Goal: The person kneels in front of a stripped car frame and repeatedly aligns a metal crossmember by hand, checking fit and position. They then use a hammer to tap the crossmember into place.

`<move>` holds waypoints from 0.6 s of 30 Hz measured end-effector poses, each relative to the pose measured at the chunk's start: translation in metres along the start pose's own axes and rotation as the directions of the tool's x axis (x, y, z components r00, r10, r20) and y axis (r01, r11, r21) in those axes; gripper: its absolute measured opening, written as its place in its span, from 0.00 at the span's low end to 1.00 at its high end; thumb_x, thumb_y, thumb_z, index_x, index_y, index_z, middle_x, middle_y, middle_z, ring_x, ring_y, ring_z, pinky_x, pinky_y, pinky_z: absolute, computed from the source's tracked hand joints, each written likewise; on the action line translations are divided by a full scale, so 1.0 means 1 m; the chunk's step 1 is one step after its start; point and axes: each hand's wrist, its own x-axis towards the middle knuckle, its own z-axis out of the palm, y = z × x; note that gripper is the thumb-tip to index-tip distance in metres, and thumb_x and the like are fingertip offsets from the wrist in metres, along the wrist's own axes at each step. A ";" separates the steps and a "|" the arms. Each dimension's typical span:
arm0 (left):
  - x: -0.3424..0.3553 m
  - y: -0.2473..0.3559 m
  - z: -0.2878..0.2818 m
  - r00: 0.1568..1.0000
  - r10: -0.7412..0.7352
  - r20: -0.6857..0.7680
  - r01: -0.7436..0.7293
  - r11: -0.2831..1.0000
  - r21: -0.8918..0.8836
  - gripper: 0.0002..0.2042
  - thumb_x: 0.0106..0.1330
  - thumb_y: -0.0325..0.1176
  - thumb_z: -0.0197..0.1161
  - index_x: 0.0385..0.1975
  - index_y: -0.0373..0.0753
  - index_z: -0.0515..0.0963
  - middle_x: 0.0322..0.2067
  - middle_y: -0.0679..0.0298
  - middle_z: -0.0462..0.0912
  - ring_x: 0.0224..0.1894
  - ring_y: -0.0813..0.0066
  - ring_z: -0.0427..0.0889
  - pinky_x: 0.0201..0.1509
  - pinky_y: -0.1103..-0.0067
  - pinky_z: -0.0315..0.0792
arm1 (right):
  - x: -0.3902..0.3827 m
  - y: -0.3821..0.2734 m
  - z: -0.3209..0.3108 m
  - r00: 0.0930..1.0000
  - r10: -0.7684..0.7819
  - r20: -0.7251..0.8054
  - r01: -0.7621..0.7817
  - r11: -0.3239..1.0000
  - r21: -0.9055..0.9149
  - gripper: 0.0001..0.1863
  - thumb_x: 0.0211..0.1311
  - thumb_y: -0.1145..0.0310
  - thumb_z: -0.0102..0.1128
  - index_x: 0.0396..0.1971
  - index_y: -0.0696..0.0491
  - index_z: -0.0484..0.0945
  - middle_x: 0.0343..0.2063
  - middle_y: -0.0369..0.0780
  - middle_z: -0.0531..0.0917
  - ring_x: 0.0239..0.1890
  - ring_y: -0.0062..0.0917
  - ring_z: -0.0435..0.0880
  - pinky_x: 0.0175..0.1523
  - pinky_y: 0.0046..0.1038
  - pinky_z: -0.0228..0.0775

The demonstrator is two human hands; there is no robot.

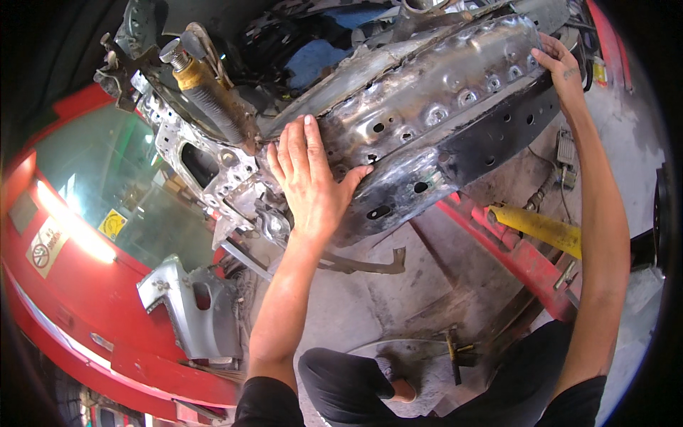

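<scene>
A long stamped steel rail (427,85) with spot-weld marks and holes runs diagonally across the top of the view, a black perforated lower section along it. My left hand (313,171) lies spread on its near end, thumb on the seam. At the far upper right, my right hand (558,64) wraps round the rail's end with bent fingers, partly hidden behind it. Left of my left hand stands a threaded shock absorber (217,99) with a yellow band, beside perforated, rusty chassis metal (192,178).
A red booth (107,320) with glass lines the left. A grey fender panel (220,320) rests against it. Below the rail are red lift arms (512,270), a yellow cylinder (541,231), a foot pump (565,153) and a hammer-like tool (452,356) on the floor near my legs.
</scene>
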 end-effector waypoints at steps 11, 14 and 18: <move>0.004 0.003 -0.002 0.999 0.019 -0.027 -0.020 1.000 -0.005 0.57 0.38 0.46 0.87 0.72 0.34 0.64 0.63 0.48 0.71 0.67 0.46 0.69 0.73 0.50 0.57 | 0.006 -0.006 0.009 0.998 -0.009 -0.059 0.000 0.988 -0.155 0.28 0.61 0.68 0.71 0.58 0.66 0.79 0.48 0.44 0.87 0.51 0.28 0.84 0.59 0.27 0.71; 0.003 0.011 -0.004 0.998 -0.035 0.045 0.034 0.999 0.019 0.58 0.41 0.43 0.86 0.75 0.36 0.59 0.67 0.48 0.66 0.72 0.46 0.64 0.77 0.45 0.49 | 0.002 -0.010 0.014 0.997 0.029 -0.078 -0.038 0.994 -0.107 0.25 0.60 0.71 0.71 0.57 0.64 0.80 0.46 0.44 0.87 0.48 0.28 0.84 0.58 0.28 0.72; 0.008 0.027 -0.006 1.000 -0.005 0.023 0.006 0.999 -0.046 0.58 0.43 0.40 0.86 0.76 0.37 0.55 0.72 0.45 0.59 0.76 0.44 0.57 0.79 0.42 0.44 | -0.005 -0.028 0.020 0.994 0.073 -0.082 -0.080 0.993 -0.086 0.24 0.60 0.73 0.70 0.56 0.64 0.81 0.44 0.42 0.88 0.47 0.28 0.85 0.56 0.28 0.74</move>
